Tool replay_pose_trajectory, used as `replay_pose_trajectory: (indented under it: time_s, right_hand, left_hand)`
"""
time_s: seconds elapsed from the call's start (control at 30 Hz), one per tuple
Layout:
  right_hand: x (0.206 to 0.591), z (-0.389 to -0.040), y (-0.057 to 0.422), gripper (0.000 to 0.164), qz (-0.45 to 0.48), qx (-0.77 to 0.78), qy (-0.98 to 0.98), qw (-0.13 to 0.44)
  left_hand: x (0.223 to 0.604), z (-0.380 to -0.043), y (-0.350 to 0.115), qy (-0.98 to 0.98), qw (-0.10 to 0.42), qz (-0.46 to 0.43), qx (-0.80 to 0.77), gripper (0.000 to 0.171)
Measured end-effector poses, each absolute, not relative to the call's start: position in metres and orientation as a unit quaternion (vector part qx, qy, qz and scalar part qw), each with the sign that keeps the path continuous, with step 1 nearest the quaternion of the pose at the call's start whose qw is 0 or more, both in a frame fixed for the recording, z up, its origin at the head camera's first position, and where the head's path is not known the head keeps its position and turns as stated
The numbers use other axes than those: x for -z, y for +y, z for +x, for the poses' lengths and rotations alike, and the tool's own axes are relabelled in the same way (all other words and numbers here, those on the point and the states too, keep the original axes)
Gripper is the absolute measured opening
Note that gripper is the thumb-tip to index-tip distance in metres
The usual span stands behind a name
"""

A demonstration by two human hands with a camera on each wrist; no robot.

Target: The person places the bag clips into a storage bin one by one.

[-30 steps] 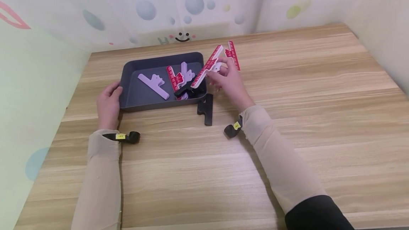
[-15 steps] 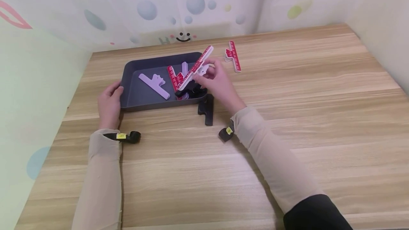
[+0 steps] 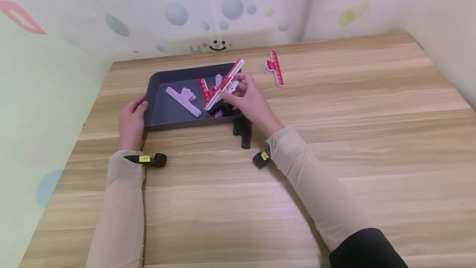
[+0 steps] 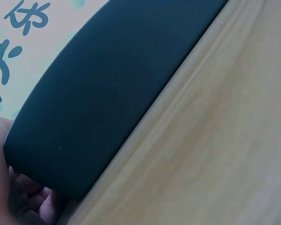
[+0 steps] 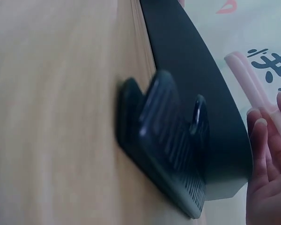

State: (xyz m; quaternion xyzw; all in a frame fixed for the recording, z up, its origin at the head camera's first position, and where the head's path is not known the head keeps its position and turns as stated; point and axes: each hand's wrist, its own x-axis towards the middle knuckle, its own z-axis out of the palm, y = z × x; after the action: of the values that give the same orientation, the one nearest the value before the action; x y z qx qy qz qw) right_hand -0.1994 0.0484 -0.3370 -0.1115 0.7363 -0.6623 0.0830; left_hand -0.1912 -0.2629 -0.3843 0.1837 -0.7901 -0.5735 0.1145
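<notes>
My left hand (image 3: 132,121) grips the left wall of a dark grey tray (image 3: 178,124), its thumb at the rim; the left wrist view has that tray wall (image 4: 98,93) large. Above the tray's right end, my right hand (image 3: 251,100) pinches a red-and-white clip (image 3: 224,82) with a piano-key pattern, tilted. Below it in the tray lie a second red clip (image 3: 203,90), a purple clip partly covered, and black clips partly hidden. Another purple clip (image 3: 183,101) lies apart at the tray's middle. In the right wrist view, the held clip (image 5: 248,77) shows its pale side.
A black clip (image 3: 243,135) stands on the wooden table (image 3: 208,193) against the tray's front right corner. Farther right, a red clip (image 3: 276,69) lies on the table. A printed wall covering (image 3: 297,7) rises behind the table's back edge.
My right hand has moved left with the red-and-white clip, bringing it from the tray's right edge to over the clips inside. The left hand keeps its hold on the tray.
</notes>
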Motion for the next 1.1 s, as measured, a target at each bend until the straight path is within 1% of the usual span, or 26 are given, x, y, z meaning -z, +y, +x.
replay_pose_trajectory:
  time_s: [0.13,0.33,0.47,1.1]
  right_hand:
    - [0.348,-0.207,0.048,0.047,-0.101,0.644,0.754,0.078]
    - [0.362,-0.215,0.047,0.048,-0.110,0.612,0.782,0.048]
    - [0.361,-0.215,0.045,0.047,-0.110,0.587,0.801,0.038]
    - [0.359,-0.217,0.038,0.050,-0.113,0.546,0.829,0.040]
  left_hand:
    - [0.387,-0.192,-0.261,-0.793,0.108,0.183,0.570,0.036]
    - [0.388,-0.193,-0.258,-0.801,0.104,0.179,0.562,0.036]
    - [0.386,-0.192,-0.258,-0.807,0.101,0.180,0.553,0.037]
    - [0.383,-0.188,-0.263,-0.807,0.096,0.192,0.551,0.040]
